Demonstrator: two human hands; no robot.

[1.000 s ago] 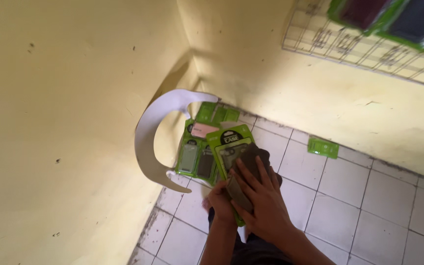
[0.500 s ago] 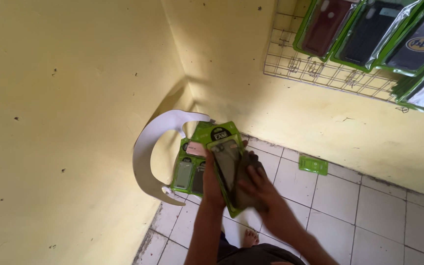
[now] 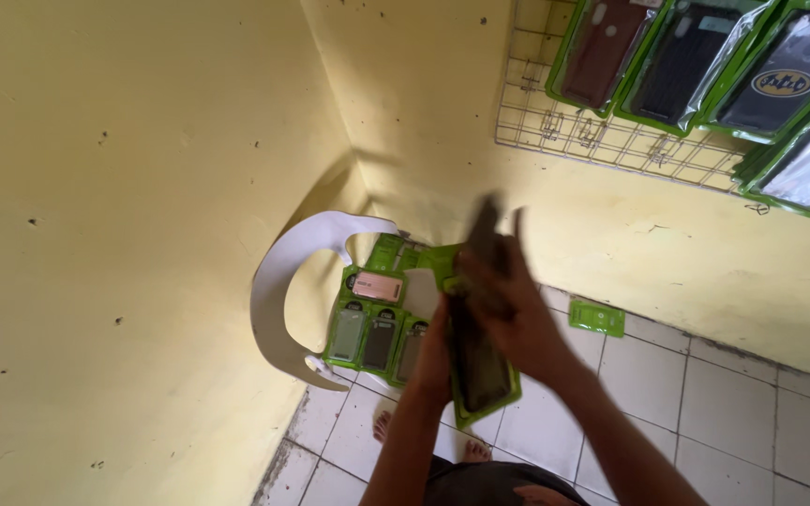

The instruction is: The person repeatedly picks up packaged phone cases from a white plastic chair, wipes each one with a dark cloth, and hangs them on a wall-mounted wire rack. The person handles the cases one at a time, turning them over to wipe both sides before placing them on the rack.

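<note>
Head view: above the white plastic chair (image 3: 283, 290), both hands work one green phone-case packet (image 3: 485, 379). The left hand (image 3: 435, 351) clasps its edge; the right hand (image 3: 517, 314) pinches a dark case (image 3: 487, 234), blurred, apparently half drawn out. More green packets (image 3: 377, 328) lie on the chair seat, others hang on the wire rack (image 3: 602, 136) above.
</note>
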